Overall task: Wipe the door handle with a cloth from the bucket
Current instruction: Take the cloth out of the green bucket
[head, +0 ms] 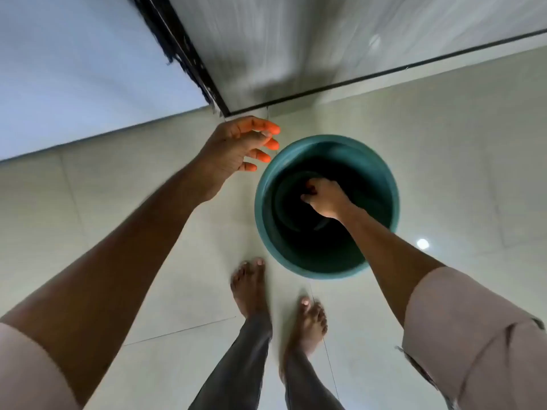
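Note:
A teal plastic bucket (263, 202) stands on the pale tiled floor in front of my bare feet. My right hand (324, 196) reaches down inside it, fingers curled into the dark bottom. The inside is too dark to show a cloth or whether the fingers hold anything. My left hand (236, 149) hovers just left of the bucket's rim, above the floor, fingers spread and holding nothing. No door handle is in view.
A grey door (325, 39) with a black frame (189, 54) rises behind the bucket. A white wall (74, 69) stands to the left. My feet (251, 288) are just in front of the bucket.

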